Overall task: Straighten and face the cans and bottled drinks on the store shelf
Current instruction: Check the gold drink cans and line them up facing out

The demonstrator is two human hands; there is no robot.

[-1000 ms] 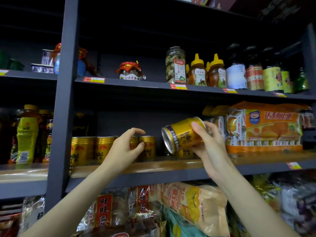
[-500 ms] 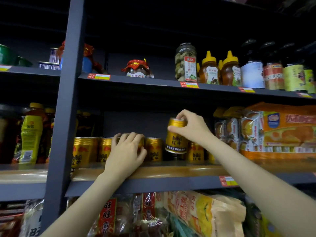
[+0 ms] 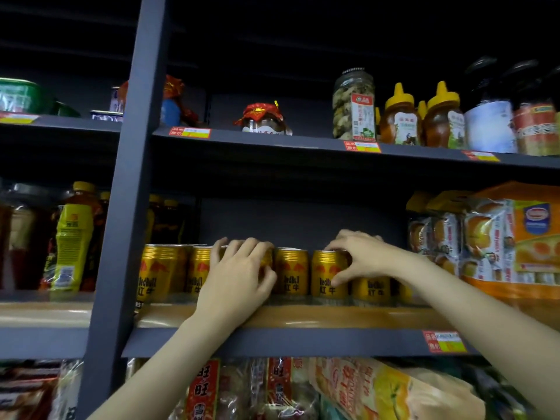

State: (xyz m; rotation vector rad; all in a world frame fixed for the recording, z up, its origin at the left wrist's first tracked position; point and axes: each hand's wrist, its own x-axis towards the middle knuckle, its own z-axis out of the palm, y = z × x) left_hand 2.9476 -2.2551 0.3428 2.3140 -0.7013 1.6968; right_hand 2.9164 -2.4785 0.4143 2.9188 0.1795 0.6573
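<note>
Currently, hands on the can row:
left hand [image 3: 239, 274]: reaching up from below, fingers curled over the top of a gold can [image 3: 266, 262], thumb at its front; can mostly hidden behind the hand.
right hand [image 3: 360, 257]: reaching in from the right, fingers and thumb pinching the rim of the next-but-one can [image 3: 328, 274].
cans: upright in a row near the front edge of the wooden shelf [image 3: 303, 318], labels facing out.
middle can [image 3: 291, 272]: between both hands, not held.

The head view sits close, facing forward and slightly upward at the shelf [image 3: 272, 341].
</note>
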